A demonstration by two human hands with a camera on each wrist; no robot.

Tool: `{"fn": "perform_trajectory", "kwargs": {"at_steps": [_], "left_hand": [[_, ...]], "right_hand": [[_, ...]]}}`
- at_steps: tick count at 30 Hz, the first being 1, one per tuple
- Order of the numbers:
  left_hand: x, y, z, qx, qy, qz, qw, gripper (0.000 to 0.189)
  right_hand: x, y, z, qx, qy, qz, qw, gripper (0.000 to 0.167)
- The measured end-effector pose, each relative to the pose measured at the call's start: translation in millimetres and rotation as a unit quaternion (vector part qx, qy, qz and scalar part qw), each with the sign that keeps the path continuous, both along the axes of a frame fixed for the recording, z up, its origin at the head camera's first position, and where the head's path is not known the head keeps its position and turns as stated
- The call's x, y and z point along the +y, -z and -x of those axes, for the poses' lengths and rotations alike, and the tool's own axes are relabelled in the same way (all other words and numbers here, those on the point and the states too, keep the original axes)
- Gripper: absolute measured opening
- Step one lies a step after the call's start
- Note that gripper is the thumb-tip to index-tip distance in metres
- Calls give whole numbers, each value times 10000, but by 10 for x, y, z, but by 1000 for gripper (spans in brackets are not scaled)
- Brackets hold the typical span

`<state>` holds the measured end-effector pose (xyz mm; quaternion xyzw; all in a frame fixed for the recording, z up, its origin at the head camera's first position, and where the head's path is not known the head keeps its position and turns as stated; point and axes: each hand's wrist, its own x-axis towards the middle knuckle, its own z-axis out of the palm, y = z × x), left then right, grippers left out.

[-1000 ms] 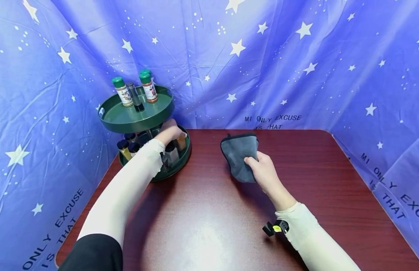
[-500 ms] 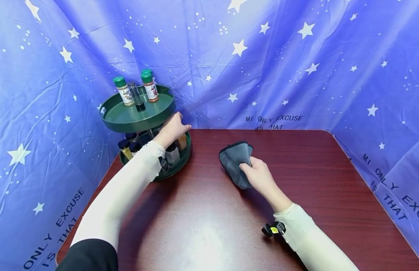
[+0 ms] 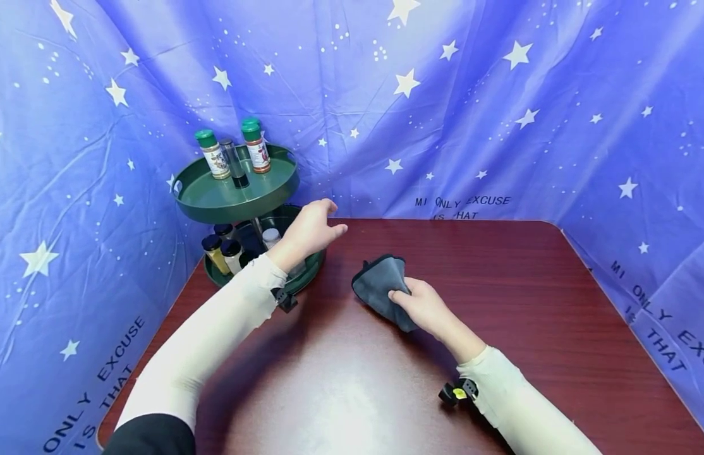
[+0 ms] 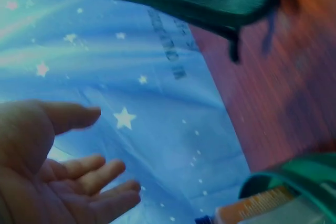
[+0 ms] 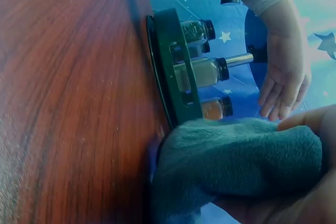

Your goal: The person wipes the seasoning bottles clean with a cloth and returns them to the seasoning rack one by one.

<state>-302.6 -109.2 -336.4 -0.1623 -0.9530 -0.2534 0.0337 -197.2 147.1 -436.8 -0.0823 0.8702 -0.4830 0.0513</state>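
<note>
My left hand point(image 3: 309, 229) is beside the lower tier of a green two-tier spice rack point(image 3: 235, 205), fingers extended and thumb apart. The left wrist view shows that same hand point(image 4: 68, 166) holding nothing. My right hand point(image 3: 424, 308) grips a folded grey cloth point(image 3: 379, 287) with dark edging, just over the table. Seen from the right wrist, the cloth point(image 5: 236, 161) is bunched under the thumb. Green-capped spice bottles point(image 3: 215, 158) stand on the upper tier. Black-capped jars point(image 3: 217, 254) and a white-capped jar point(image 3: 270, 237) stand on the lower tier, partly hidden by my left arm.
The rack stands at the back left of a reddish-brown wooden table point(image 3: 528, 284). Blue star-printed curtain point(image 3: 352, 95) hangs close behind and along both sides. A clear tube with dark contents point(image 3: 238, 167) rises from the middle of the upper tier.
My left hand has come out from between the tiers toward the right, uncovering the white-capped jar. My right hand has brought the cloth left and nearer to me.
</note>
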Motion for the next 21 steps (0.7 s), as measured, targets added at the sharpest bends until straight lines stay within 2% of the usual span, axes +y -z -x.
{"fn": "perform_trajectory", "kwargs": {"at_steps": [4,7,12,16,18,19,21], "left_hand": [[5,57,-156,-90,635,-147,9978,46],[-5,104,-268,-151,937,-155,9954,44],[-34,130,-431,-58,1226,-124,9924,41],[-81,174,-514,-8,1498,10,9887,39],[-99,198,-552,-17,1604,72,9870,39],[-106,210,-568,-4,1648,102,9863,39],[-116,232,-601,47,1704,140,9853,38]], "right_hand": [[-39,19,-29,-30,-280,-243,9993,15],[-86,33,-60,-37,-399,-443,9982,12],[-192,87,-107,-6,-650,-553,9964,6],[-272,150,-127,232,-977,-850,9913,9],[-302,170,-136,457,-1147,-1081,9864,5],[-311,177,-145,548,-1229,-1181,9838,5],[-325,179,-160,766,-1394,-1383,9775,18]]}}
